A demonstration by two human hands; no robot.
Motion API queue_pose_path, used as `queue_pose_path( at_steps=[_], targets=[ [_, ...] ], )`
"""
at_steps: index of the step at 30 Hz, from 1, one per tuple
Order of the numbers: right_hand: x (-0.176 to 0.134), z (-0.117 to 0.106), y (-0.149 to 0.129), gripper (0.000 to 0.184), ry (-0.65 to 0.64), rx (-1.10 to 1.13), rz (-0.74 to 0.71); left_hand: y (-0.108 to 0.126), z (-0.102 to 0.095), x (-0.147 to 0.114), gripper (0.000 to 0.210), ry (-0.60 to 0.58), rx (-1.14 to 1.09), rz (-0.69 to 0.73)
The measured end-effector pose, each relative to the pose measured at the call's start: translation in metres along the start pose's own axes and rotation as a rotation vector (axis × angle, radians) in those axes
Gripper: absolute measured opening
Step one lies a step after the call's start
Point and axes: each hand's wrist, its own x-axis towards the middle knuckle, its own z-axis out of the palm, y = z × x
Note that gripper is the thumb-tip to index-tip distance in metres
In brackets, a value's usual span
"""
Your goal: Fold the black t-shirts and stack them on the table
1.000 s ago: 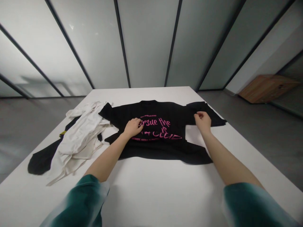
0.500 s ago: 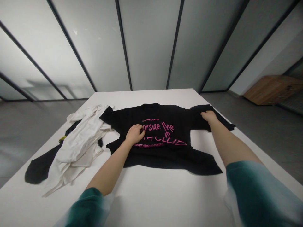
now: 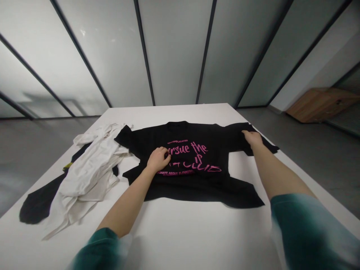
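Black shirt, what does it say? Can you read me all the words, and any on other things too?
On the black shirt, in pink:
"UNCOMPLICATED", small and slightly blurred.
"ursue the", its start behind the left hand.
"ONATE ABOUT ELEVATIN", start hidden, end unclear.
The big letters between those last two are too warped to read.
I can read no words elsewhere.

The short sleeves are deep teal (with blurred pale patches).

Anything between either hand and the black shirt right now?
Nothing visible. The left hand is at the pink print on the black shirt; the right hand is at its right-side sleeve. The white garment lies off to the left, not between either hand and the shirt.
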Motion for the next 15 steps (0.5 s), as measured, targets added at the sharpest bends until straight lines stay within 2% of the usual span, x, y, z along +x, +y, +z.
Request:
queue_pose_path(
  at_steps=[4,7,9,13,15],
  targets=[
    [-0.006,0.002,-0.008,0.016,0.001,0.179,0.120,0.000,0.000,0.000,0.016,0.003,-0.001,-0.003],
    [-0.010,0.002,-0.023,0.015,-0.047,0.359,0.177,0.001,-0.001,-0.001,0.017,0.000,-0.003,-0.005],
    [-0.011,0.001,-0.032,0.017,-0.070,0.401,0.190,0.001,-0.001,-0.001,0.016,0.000,-0.006,-0.007],
    [-0.010,-0.003,-0.043,0.028,0.068,0.447,0.135,0.000,0.000,0.000,0.016,0.003,-0.007,-0.007],
    [-0.008,-0.007,-0.045,0.034,0.140,0.347,0.047,0.000,0.001,0.000,0.017,0.003,-0.004,-0.008]
  ],
)
